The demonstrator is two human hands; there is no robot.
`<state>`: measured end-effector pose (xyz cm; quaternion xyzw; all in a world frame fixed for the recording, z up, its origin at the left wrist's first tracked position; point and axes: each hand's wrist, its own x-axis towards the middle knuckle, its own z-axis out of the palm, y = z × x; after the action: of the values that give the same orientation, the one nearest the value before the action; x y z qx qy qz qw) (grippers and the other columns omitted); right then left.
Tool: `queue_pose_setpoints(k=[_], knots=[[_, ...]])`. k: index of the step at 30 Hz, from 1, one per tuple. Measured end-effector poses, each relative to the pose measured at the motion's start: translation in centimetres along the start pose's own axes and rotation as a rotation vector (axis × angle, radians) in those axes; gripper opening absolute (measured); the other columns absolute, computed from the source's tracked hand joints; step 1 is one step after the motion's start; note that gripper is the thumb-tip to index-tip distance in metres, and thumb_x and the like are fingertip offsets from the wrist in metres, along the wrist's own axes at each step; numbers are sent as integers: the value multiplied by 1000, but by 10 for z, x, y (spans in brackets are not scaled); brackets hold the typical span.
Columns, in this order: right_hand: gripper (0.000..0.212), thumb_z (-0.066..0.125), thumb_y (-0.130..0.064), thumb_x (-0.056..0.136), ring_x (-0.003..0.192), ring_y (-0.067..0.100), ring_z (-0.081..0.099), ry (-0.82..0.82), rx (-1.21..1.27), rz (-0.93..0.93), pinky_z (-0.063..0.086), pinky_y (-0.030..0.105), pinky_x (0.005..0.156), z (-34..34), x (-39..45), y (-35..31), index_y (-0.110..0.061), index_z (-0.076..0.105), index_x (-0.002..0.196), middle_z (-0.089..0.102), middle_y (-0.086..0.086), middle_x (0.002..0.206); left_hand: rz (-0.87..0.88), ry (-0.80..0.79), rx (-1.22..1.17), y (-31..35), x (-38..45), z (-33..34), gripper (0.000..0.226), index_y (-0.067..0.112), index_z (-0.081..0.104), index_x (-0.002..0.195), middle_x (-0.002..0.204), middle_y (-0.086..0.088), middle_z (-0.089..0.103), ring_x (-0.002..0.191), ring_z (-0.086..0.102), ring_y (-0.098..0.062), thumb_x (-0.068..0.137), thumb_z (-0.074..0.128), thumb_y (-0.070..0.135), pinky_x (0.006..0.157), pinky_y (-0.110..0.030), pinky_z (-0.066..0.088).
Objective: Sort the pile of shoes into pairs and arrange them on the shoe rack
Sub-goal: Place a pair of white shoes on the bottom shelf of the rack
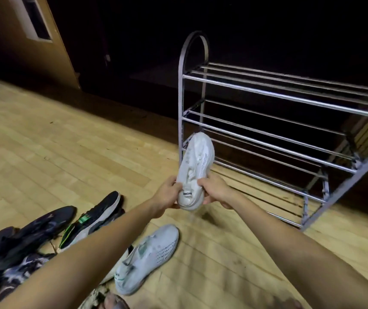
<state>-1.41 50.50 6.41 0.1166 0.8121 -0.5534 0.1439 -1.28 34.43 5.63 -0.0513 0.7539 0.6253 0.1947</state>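
A white sneaker (197, 166) is held in the air with its toe pointing toward the metal shoe rack (267, 128). My left hand (167, 194) grips its heel from the left and my right hand (217, 189) grips it from the right. Its toe hangs just in front of the rack's left post, near the lower shelves. A second white sneaker (149, 257) lies on the wooden floor below my arms. To the left lies a pile of dark shoes: a black sneaker with a white sole and green tag (93, 217) and several dark blue and black ones (22, 241).
The rack has several tiers of bare chrome bars and stands on the wooden floor (67, 152) at the right. Behind it the room is dark. A brown wall panel with a vent (35, 18) rises at the back left.
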Motion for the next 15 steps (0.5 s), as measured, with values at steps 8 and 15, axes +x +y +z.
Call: queue_pose_setpoints(k=[8,15], knots=[[35,44,-13,100,85,27,70,-146,224,187,59,39,71,12,62,71,-25,47,133,69,12,116,-186,12,-145,-66,61,18,34,26,58,121,106,-6,69,85,64,-22,98,41,7,59,-31,53],[38,43,-7,102,112,36,65,-101,472,241,51,55,98,-13,102,113,-32,52,129,67,8,125,-223,-67,-278,-88,118,44,40,27,61,125,118,1,69,105,63,-21,95,48,2,80,-40,55]])
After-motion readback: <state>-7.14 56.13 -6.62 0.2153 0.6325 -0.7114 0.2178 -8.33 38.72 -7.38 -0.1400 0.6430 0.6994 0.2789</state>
